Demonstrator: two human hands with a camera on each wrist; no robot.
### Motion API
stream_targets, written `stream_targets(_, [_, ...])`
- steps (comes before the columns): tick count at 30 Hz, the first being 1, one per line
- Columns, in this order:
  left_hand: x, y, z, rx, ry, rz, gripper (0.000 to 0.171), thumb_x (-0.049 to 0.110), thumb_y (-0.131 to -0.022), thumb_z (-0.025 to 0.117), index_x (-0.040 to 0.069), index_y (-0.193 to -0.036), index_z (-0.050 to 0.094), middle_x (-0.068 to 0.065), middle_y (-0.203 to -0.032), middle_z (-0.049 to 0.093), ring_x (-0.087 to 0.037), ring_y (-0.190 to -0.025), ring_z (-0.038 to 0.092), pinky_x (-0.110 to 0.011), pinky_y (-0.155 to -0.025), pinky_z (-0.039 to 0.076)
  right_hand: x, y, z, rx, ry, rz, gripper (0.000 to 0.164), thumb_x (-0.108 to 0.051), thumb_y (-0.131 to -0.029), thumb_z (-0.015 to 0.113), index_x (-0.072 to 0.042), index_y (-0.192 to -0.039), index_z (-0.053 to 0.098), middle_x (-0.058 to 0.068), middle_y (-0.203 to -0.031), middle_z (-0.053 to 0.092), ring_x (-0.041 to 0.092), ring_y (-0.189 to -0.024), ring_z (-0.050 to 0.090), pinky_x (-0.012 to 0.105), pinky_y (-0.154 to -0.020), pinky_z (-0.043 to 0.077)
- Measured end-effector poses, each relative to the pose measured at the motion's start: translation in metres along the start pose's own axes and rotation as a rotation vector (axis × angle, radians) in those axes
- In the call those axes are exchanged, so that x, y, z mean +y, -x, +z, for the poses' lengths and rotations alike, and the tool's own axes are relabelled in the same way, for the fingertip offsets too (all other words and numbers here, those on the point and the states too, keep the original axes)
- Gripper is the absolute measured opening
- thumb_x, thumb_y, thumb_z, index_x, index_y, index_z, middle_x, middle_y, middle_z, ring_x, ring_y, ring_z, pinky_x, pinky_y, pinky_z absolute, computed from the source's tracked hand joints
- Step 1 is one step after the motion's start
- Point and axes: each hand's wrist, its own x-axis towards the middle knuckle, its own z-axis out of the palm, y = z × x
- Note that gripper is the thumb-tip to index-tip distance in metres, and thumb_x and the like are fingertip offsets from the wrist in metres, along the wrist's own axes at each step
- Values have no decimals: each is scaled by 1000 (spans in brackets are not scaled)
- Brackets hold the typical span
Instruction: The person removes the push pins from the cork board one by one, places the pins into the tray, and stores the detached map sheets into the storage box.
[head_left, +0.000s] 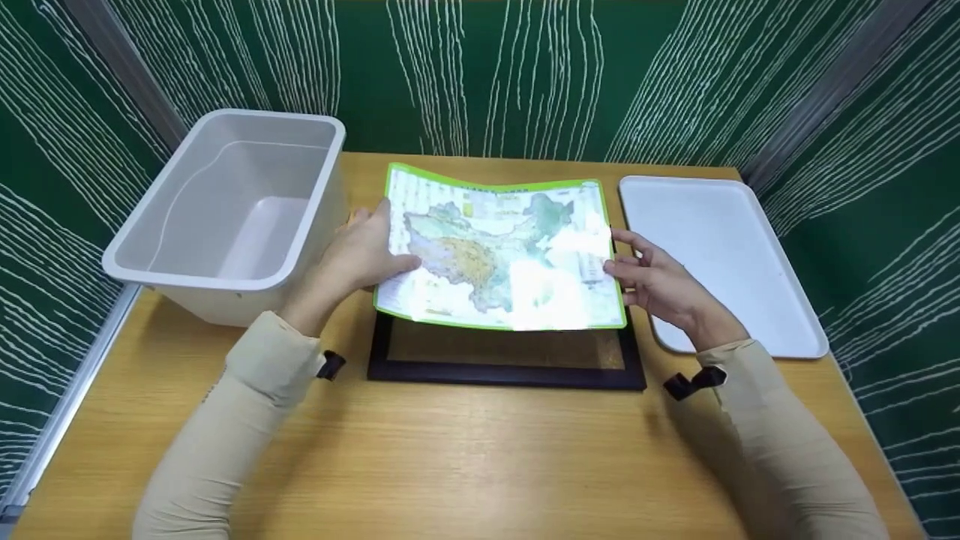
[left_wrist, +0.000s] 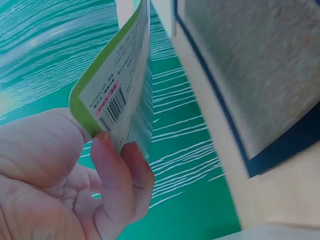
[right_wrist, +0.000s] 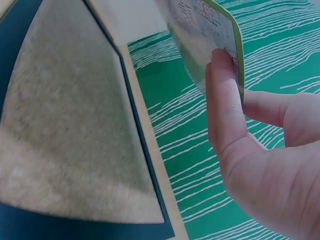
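Observation:
A glossy map sheet (head_left: 450,255) with a green border is held up over a dark picture frame (head_left: 506,375) that lies on the table. My left hand (head_left: 364,251) pinches its left edge, thumb on the printed face and fingers behind. At the right edge my right hand (head_left: 656,281) pinches it the same way. In the left wrist view, a barcode shows on the sheet's underside (left_wrist: 112,102). Brown board (right_wrist: 75,125) fills the inside of the frame in the right wrist view. The sheet hides the frame's far part in the head view.
A deep pale plastic bin (head_left: 225,202) stands at the left, close to my left forearm. On the right lies a shallow white tray (head_left: 720,255), partly behind my right hand. Green walls with white lines enclose the wooden table (head_left: 465,457) at the back and sides.

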Motion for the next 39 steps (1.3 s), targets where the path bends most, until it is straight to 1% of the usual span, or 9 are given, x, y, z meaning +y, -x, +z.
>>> stream_targets(4, [5, 8, -23, 13, 32, 13, 89, 31, -92, 76, 6, -160, 24, -25, -138, 43, -35, -115, 51, -45, -91, 51, -9, -1, 9, -14, -36, -30, 64, -4, -101, 61, -18, -152, 24, 13, -117, 68, 26, -96, 72, 34, -67, 60])
stream_targets(8, [6, 15, -44, 17, 65, 35, 81, 27, -93, 76, 8, -156, 30, -17, -121, 45, -28, -102, 56, -33, -68, 58, -18, -3, 21, -23, -47, -64, 66, -5, -101, 61, -19, -155, 25, 16, -121, 68, 28, -101, 72, 37, -71, 61])
stream_targets(13, [2, 19, -71, 16, 40, 81, 71, 29, -93, 74, 5, -150, 40, -18, -116, 51, -28, -93, 62, -31, -62, 57, -31, -9, 37, -31, -71, -93, 67, -6, -100, 63, -20, -156, 29, 17, -128, 66, 30, -106, 71, 40, -75, 61])
stream_targets(17, [-5, 21, -89, -15, 67, 74, 62, 29, -95, 72, 7, -146, 45, -19, -111, 59, -24, -79, 68, -30, -55, 57, -39, -17, 50, -45, -91, -112, 67, -6, -100, 64, -21, -156, 29, 18, -128, 66, 30, -104, 71, 39, -73, 61])
stream_targets(23, [-20, 25, -108, -17, 49, -13, 53, 32, -99, 67, 4, -140, 49, -19, -109, 63, -23, -78, 69, -31, -57, 58, -45, -31, 75, -56, -139, -123, 69, -4, -99, 66, -22, -156, 31, 19, -124, 68, 29, -98, 73, 37, -69, 61])
stream_targets(26, [-29, 26, -117, -18, 18, -61, 57, 34, -100, 64, -2, -140, 45, -21, -110, 60, -24, -77, 67, -30, -59, 57, -46, -38, 87, -73, -181, -125, 71, -4, -98, 67, -22, -156, 32, 20, -123, 68, 29, -95, 73, 37, -69, 61])
stream_targets(30, [-41, 26, -131, -18, -20, -91, 62, 38, -101, 62, -10, -136, 44, -22, -106, 58, -24, -76, 63, -30, -58, 55, -47, -47, 103, -91, -227, -132, 72, -3, -96, 68, -22, -156, 32, 20, -121, 69, 28, -92, 73, 36, -67, 60])
stream_targets(36, [-54, 28, -148, -6, -32, -121, 56, 42, -100, 62, -8, -125, 60, -17, -95, 68, -23, -75, 62, -31, -63, 50, -47, -60, 125, -112, -270, -154, 68, -4, -97, 68, -22, -154, 36, 22, -120, 69, 28, -86, 73, 35, -63, 59])
stream_targets(39, [-60, 28, -154, 5, -52, -138, 57, 44, -100, 62, -8, -124, 62, -16, -93, 68, -24, -76, 61, -33, -63, 48, -47, -65, 134, -128, -281, -164, 66, -5, -97, 67, -22, -154, 38, 23, -122, 67, 28, -88, 73, 34, -64, 60])
